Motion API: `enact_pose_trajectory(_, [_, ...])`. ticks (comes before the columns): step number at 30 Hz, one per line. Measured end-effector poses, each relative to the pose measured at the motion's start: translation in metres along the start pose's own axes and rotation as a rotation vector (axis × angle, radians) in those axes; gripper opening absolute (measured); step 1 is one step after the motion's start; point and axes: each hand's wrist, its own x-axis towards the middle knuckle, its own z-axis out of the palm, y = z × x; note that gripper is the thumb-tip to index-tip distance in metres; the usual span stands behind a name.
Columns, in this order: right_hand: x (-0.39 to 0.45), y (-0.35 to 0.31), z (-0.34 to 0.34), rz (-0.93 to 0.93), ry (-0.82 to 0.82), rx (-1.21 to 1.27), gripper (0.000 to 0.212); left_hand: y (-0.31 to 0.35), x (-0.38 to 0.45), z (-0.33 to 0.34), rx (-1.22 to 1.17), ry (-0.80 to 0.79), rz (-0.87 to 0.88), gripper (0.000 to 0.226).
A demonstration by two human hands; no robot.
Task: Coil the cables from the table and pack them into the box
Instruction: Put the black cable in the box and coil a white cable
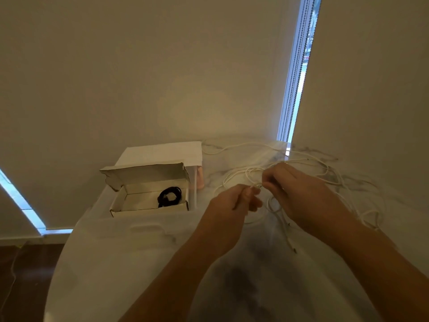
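Both your left hand [241, 197] and right hand [294, 189] pinch the white cable [253, 173] above the surface [139, 263]; a black coil [169, 196] lies in the box [148, 206]

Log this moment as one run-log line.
stage: coiling | left hand and right hand: pinch white cable | box: open, black coil inside | table: loose white cable

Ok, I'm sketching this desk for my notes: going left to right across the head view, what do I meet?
Open white cardboard box → coiled black cable inside it → left hand → right hand → loose tangle of white cables on the marble table.
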Motion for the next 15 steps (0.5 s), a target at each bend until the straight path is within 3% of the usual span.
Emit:
enact_pose_trajectory(4, [0.0,0.003,0.006,0.03,0.038,0.049,0.015,0.004,0.001,0.002,-0.197,-0.059,-0.071,0.031])
enact_pose_trajectory(9, [-0.005,0.003,0.012,0.22,0.077,0.412,0.006,0.007,0.0,-0.003,-0.635,-0.119,-0.199,0.028])
enact_pose_trajectory(15, [-0.003,0.0,0.022,0.363,0.075,0.764,0.01,0.01,0.001,-0.012,-0.963,-0.15,-0.18,0.03])
